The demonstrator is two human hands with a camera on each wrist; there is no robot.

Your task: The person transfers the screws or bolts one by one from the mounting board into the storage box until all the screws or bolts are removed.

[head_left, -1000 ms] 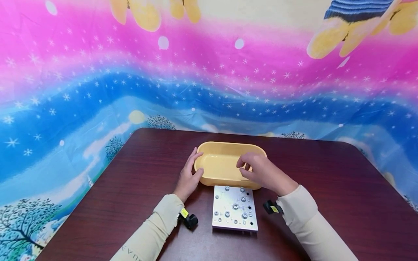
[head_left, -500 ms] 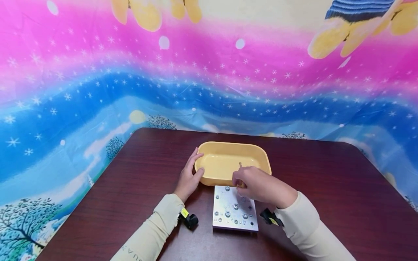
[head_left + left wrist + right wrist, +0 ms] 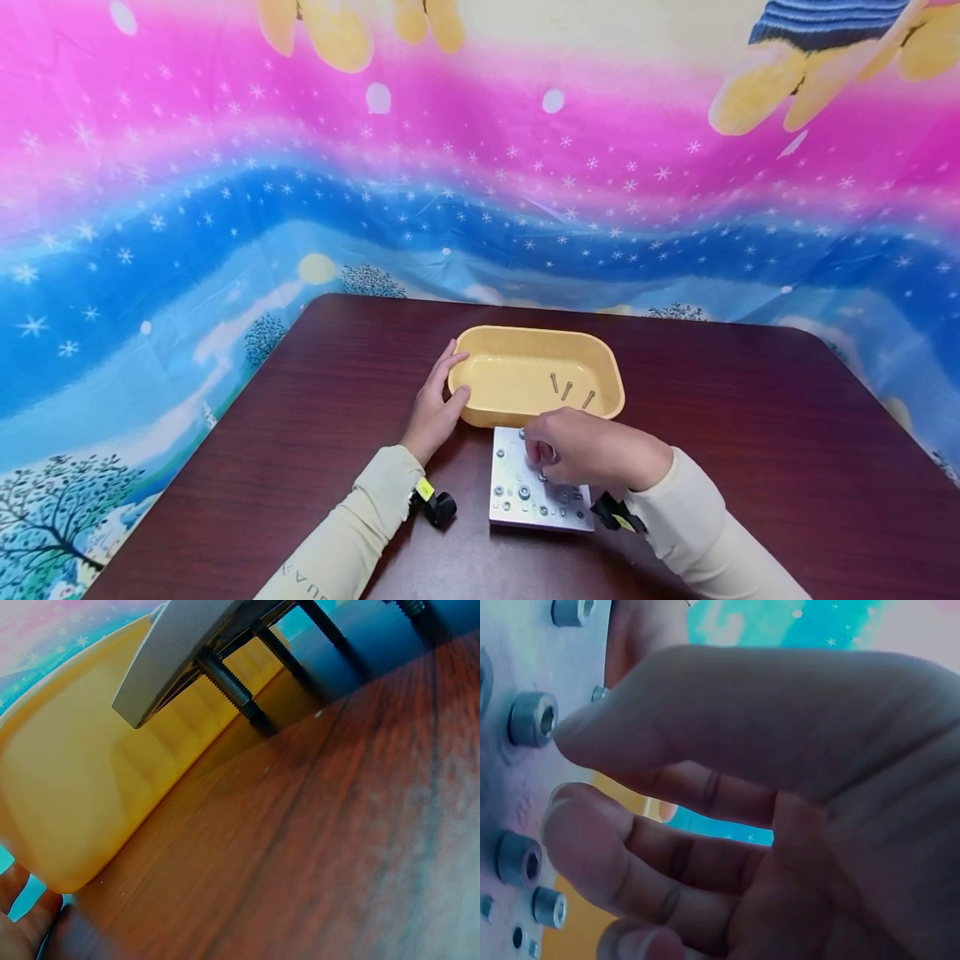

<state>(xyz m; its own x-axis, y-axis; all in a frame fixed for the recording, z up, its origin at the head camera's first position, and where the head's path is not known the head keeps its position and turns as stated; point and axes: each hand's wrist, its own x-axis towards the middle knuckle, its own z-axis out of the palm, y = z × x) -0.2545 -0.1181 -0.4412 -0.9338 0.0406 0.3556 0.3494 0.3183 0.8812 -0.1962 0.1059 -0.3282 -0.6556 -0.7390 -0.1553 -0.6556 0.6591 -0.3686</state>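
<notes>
A yellow plastic tub (image 3: 517,414) stands on the table, with three screws (image 3: 567,390) lying inside its right part. My left hand (image 3: 432,414) rests against its left end, fingers fairly straight. In front of the tub is a silver metal plate (image 3: 510,515) bearing several socket-head bolts (image 3: 524,492). Threaded shanks (image 3: 229,686) stick out below the plate in the left wrist view. Over its upper right part hovers my right hand (image 3: 588,448), fingers bent. In the right wrist view the thumb tip is close to a bolt head (image 3: 534,720), and nothing shows between thumb and fingers.
A dark reddish-brown wooden table (image 3: 360,350) lies under everything. Behind it hangs a printed cloth (image 3: 480,192) with snowflakes. Black wrist cameras (image 3: 437,507) sit on both wrists, the right one beside the plate's right edge.
My right hand has come back from inside the tub to above the plate, uncovering the three screws. The left hand and the plate have stayed put.
</notes>
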